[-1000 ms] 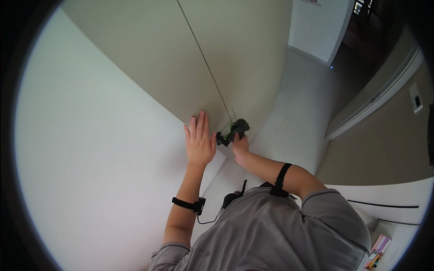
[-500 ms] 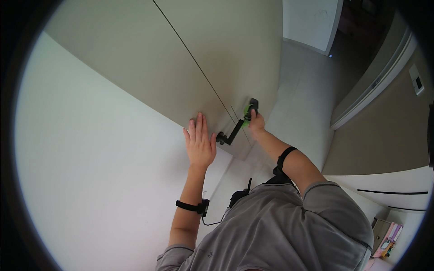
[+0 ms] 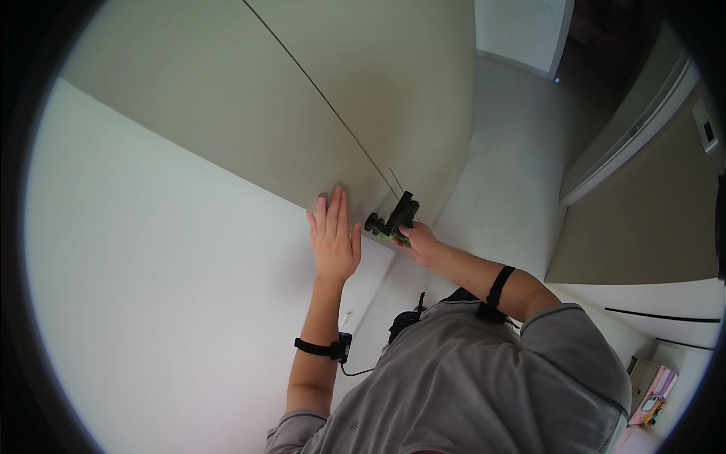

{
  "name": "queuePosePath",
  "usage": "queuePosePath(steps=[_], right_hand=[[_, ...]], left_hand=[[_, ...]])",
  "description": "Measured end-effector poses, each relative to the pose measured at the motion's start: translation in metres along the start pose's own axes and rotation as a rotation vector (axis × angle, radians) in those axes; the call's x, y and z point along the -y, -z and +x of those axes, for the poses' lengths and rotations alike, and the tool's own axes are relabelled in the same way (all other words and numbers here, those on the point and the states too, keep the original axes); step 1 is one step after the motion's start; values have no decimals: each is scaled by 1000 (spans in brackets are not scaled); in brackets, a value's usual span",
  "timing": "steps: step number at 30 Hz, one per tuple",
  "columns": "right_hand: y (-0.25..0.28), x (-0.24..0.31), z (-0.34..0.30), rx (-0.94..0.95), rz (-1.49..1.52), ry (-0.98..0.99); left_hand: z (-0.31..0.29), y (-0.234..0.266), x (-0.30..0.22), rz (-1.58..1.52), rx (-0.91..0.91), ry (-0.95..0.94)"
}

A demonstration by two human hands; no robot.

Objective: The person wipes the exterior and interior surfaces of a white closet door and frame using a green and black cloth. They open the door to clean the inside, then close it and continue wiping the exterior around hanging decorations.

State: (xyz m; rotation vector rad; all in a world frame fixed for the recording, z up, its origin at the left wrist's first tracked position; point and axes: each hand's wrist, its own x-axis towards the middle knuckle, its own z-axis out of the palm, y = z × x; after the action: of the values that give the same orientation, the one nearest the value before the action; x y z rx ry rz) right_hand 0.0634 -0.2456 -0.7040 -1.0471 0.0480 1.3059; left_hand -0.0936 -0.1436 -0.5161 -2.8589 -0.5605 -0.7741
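A black lever door handle [image 3: 395,214] with a round base sticks out from the beige panel [image 3: 302,136]. My right hand [image 3: 420,244] is closed around a black-and-green hand tool [image 3: 409,217], close against the lever; the tool's exact kind is hard to make out. Some of its green part shows below the lever, and my fingers cover the rest. Left of the handle, my left hand [image 3: 333,238] lies flat with fingers stretched out, the fingertips over the beige panel and the palm over the white surface [image 3: 189,280]. It holds nothing.
A thin dark line runs up the beige panel from the handle. Grey floor [image 3: 499,151] stretches away at the right, beside a doorway frame [image 3: 628,136]. A wall switch plate [image 3: 705,127] is at far right. Small colourful items [image 3: 654,397] sit at lower right.
My right hand has moved down and toward me, bringing the tool from beyond the lever's end to beside the lever. My left hand stays in place.
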Motion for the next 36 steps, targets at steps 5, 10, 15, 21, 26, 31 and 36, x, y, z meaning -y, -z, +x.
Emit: queuePosePath(steps=[5,10,15,21,26,31,36], right_hand=[[29,29,-9,-275,-255,273],[19,78,4,-589,-829,1016],[-30,98,27,-425,-1104,1091],[-53,109,39,-320,-1404,590],[-29,144,51,-135,-1519,467],[-10,184,35,254,-1310,843],[-72,187,-16,702,-1243,996]], left_hand=[[7,3,-9,-75,17,14],[6,5,-14,-79,-36,13],[-5,3,-15,-127,-102,-40],[-22,-7,-29,-314,-197,-81],[-17,-23,-51,-522,-111,180],[23,-54,-81,-534,-218,569],[24,-29,-65,-1031,-370,1072]])
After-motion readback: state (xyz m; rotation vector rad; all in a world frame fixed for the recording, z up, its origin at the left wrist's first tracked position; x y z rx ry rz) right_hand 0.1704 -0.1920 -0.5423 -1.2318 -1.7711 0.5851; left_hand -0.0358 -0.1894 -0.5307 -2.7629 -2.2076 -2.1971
